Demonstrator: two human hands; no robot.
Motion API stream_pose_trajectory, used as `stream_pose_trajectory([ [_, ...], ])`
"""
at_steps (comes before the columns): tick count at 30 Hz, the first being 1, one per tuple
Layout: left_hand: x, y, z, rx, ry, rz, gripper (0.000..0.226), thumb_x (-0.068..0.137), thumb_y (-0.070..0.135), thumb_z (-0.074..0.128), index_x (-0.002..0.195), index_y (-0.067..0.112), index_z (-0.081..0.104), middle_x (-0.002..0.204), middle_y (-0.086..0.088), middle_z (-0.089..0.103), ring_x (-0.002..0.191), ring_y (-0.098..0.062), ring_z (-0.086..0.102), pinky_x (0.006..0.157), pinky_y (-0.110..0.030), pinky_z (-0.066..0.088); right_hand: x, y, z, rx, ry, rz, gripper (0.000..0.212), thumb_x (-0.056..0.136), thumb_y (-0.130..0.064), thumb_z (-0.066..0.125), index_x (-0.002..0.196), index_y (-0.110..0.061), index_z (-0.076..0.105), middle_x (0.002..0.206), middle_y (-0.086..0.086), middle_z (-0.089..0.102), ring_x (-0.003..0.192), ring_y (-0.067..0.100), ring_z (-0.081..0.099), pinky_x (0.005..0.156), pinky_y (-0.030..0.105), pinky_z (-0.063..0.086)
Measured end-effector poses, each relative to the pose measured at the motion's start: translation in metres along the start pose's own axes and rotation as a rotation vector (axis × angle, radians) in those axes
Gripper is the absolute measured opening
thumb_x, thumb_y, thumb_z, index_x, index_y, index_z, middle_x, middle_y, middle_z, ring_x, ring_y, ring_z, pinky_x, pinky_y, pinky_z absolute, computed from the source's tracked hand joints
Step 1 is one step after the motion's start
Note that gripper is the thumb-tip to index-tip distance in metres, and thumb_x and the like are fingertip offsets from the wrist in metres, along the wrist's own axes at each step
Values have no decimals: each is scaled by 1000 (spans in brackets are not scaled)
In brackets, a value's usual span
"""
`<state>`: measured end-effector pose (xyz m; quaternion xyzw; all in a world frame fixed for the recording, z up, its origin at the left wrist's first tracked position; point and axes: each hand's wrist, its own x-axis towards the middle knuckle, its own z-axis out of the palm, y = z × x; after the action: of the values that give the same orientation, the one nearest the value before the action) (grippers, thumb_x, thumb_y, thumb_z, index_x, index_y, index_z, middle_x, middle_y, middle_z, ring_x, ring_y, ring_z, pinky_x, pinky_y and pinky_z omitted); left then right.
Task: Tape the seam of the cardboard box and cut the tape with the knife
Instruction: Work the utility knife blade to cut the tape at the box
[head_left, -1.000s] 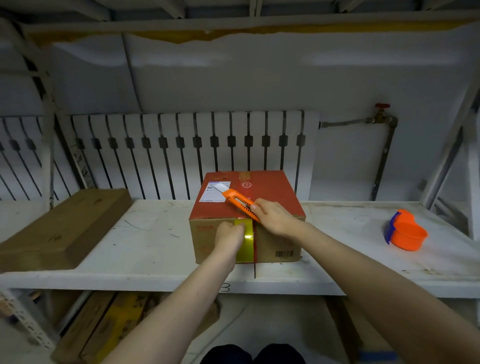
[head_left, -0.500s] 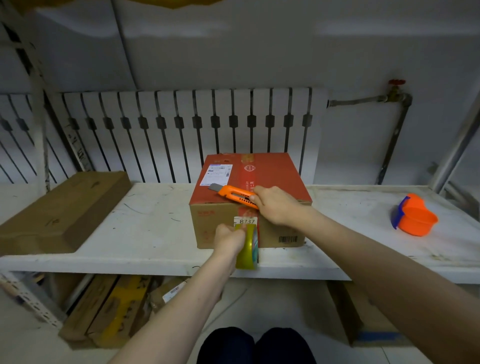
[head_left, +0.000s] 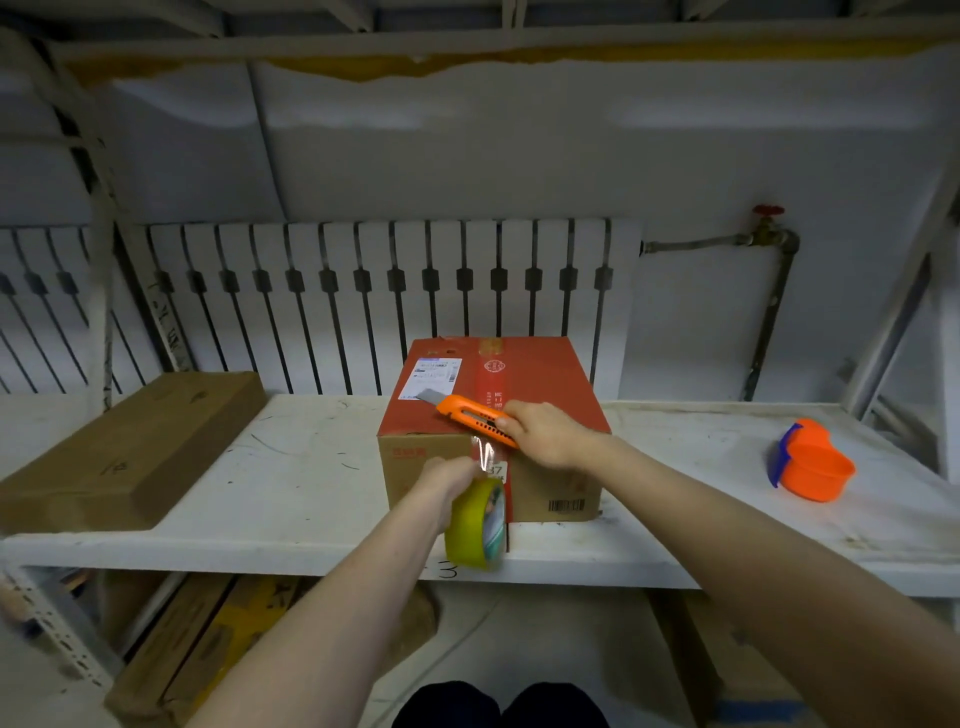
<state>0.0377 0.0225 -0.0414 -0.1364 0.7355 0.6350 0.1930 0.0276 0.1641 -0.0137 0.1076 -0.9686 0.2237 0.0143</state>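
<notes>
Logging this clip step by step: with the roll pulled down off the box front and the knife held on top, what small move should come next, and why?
Probably bring the knife in the right hand down to the stretched tape and slice it. The left hand holds the roll below the box edge, with the blade out.

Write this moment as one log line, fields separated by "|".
left hand: holds tape roll | right hand: holds knife on box | tape: uncut

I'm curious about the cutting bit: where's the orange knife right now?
The knife is in the right hand, lying across the red top of the box, above the tape roll.
</notes>
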Motion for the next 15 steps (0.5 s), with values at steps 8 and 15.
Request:
stream_pose_trajectory([
  [8,1,-16,8,-70,213,132,18,79,23,72,74,18,56,79,-5,63,77,-24,63,77,-37,56,-61,24,-15,-370,226,29,24,99,-39,33,100,-19,45,84,2,61,67,20,57,61,38,53],
  [15,-6,-15,15,-64,263,150,17,81,28,70,78,18,56,76,-1,60,65,-17,57,66,-29,47,-86,25,-18,-630,153,-24,27,99,-41,33,102,-17,46,89,2,62,71,20,61,66,38,56],
])
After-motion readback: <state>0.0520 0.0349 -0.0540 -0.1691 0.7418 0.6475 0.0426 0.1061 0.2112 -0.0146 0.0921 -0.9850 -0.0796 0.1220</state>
